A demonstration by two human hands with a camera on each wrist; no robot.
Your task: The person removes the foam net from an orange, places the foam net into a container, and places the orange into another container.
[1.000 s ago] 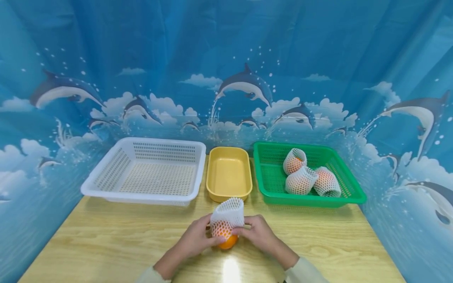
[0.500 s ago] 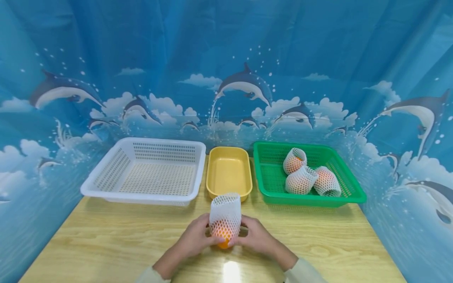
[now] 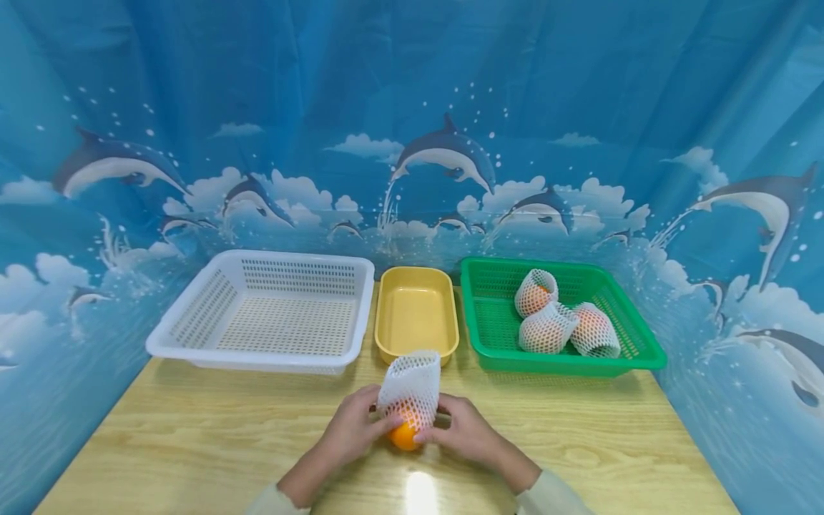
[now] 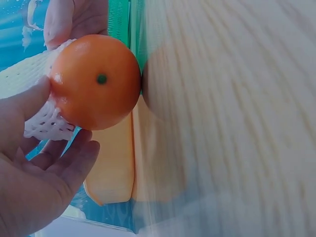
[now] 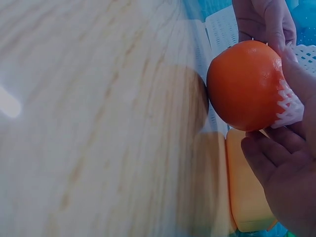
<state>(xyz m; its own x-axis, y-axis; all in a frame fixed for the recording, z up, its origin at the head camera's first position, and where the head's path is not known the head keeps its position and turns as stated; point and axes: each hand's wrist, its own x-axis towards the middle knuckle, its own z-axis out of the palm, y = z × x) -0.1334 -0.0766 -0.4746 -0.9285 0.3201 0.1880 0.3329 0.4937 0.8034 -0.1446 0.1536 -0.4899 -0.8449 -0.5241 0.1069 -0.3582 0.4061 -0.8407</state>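
An orange [image 3: 404, 436] with a small green stem spot stands on the wooden table [image 3: 193, 429], its lower part bare. A white foam net sleeve [image 3: 412, 383] covers its upper part and rises loosely above it. My left hand [image 3: 352, 425] grips the orange and net from the left, thumb at the net's edge in the left wrist view. From the right, my right hand [image 3: 466, 429] holds them too, thumb low on the fruit and fingers behind the net. In the right wrist view, the bare orange [image 5: 244, 86] shows beside the bunched net edge [image 5: 290, 106].
At the back left is a white slotted basket [image 3: 254, 355]. A yellow tray [image 3: 418, 315] stands behind the hands. The green basket [image 3: 502, 363] at the back right holds several netted fruits [image 3: 547, 329]. A blue dolphin curtain [image 3: 412, 71] hangs behind everything.
The orange and net have shifted slightly left. Over the last half second the net's lower edge has risen, baring more of the orange, and my left thumb has moved up. The baskets have not moved.
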